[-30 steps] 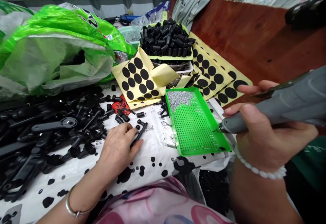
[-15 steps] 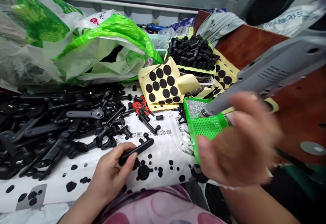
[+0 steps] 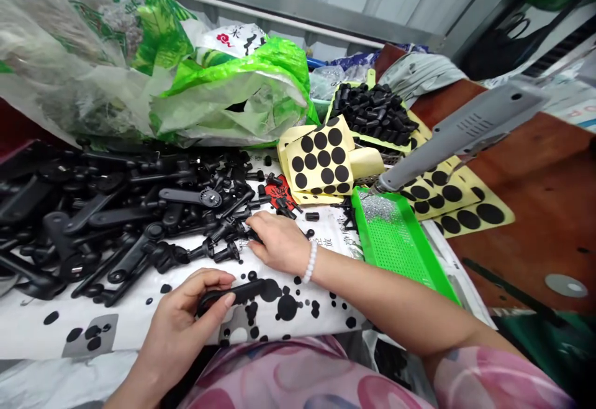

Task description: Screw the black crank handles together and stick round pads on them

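My left hand (image 3: 186, 310) is closed around a black plastic arm (image 3: 242, 292), held low over the front of the white sheet. My right hand (image 3: 279, 244) reaches across to the edge of the heap of black plastic parts (image 3: 112, 210). Its thumb and fingers close on a small black plastic part (image 3: 252, 235), mostly hidden by the hand. Farther right, a grey electric screwdriver (image 3: 447, 133) slants with no hand on it. Its tip is at the small silver screws (image 3: 379, 206) in the green perforated tray (image 3: 410, 254).
Sheets of round black stickers (image 3: 321, 161) lie behind the tray. Beyond them stands a basket of short black tubes (image 3: 375, 111). Green-and-white plastic bags (image 3: 233, 98) rise behind the heap. A brown board (image 3: 526, 192) is on the right.
My right hand has let go of the screwdriver and moved left to the black parts, closing on one. My left hand still holds the black arm. The view has shifted.
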A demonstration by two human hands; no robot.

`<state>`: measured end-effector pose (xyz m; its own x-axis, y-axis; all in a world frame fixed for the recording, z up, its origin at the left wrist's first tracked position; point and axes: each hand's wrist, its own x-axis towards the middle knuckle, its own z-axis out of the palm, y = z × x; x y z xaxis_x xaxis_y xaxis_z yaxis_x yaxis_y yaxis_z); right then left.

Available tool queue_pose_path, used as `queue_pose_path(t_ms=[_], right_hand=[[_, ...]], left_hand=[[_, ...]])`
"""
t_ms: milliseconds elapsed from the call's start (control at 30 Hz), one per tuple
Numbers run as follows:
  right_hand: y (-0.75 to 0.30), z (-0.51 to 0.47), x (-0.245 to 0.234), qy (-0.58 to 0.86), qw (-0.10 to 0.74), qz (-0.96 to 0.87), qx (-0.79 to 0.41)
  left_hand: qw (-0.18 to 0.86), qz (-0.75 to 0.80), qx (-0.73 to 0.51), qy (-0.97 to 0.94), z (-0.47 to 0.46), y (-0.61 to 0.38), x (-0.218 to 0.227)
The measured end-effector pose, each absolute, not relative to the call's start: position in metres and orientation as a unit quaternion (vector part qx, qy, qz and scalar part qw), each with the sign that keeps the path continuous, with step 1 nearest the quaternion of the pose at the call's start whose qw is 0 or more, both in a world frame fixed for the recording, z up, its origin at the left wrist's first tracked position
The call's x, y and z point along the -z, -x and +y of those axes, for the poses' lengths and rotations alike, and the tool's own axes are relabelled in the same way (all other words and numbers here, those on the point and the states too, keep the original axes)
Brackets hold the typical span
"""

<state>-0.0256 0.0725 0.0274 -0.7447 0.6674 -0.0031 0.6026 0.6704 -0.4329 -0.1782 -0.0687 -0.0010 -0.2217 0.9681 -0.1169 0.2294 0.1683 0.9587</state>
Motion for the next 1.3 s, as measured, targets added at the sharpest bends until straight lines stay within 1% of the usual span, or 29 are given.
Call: queue_pose_path(t_ms=[67,167,300,333,400,467,533,600,700,833,967,1033,1133,1200,1300], right_hand=[[0.032,0.073,-0.024,0.359,0.082,-0.903,-0.224],[0.03,0.075,-0.022,0.377,0.112,-0.878,-0.273],[0.012,0.073,-0.023,0.403,0.163,-0.816,-0.381],[0.007,0.071,-0.023,0.407,0.175,-0.795,-0.415],[-0.001,0.064,-0.022,0.406,0.22,-0.714,-0.527],[-0.006,0.055,-0.02,0.393,0.281,-0.576,-0.659],[-0.008,0.044,-0.016,0.377,0.331,-0.448,-0.74],[-0.01,0.036,-0.012,0.37,0.356,-0.398,-0.76],[-0.012,0.028,-0.003,0.361,0.381,-0.368,-0.768],[-0.02,0.026,0.01,0.364,0.411,-0.368,-0.751],[-0.031,0.023,0.013,0.366,0.466,-0.412,-0.692],[-0.037,0.021,0.01,0.366,0.512,-0.472,-0.618],[-0.044,0.023,0.004,0.359,0.567,-0.595,-0.443],[-0.048,0.026,-0.001,0.36,0.575,-0.655,-0.334],[-0.053,0.03,-0.006,0.369,0.565,-0.705,-0.216]], left_hand=[[0.422,0.654,-0.429,-0.459,-0.068,0.179,0.001],[0.439,0.665,-0.411,-0.442,-0.067,0.18,-0.001],[0.524,0.628,-0.436,-0.375,-0.063,0.183,-0.004],[0.553,0.614,-0.446,-0.344,-0.061,0.182,-0.005],[0.598,0.584,-0.474,-0.278,-0.056,0.179,-0.008],[0.627,0.552,-0.501,-0.228,-0.048,0.173,-0.01],[0.648,0.516,-0.523,-0.2,-0.039,0.166,-0.013],[0.659,0.484,-0.544,-0.189,-0.032,0.159,-0.014],[0.647,0.463,-0.572,-0.2,-0.025,0.149,-0.012],[0.62,0.503,-0.527,-0.293,-0.022,0.133,-0.005],[0.522,0.572,-0.502,-0.384,-0.021,0.115,0.005],[0.476,0.587,-0.496,-0.428,-0.019,0.107,0.009],[0.45,0.585,-0.485,-0.469,-0.016,0.099,0.01],[0.443,0.587,-0.478,-0.48,-0.014,0.095,0.008],[0.418,0.59,-0.469,-0.507,-0.014,0.092,0.004]])
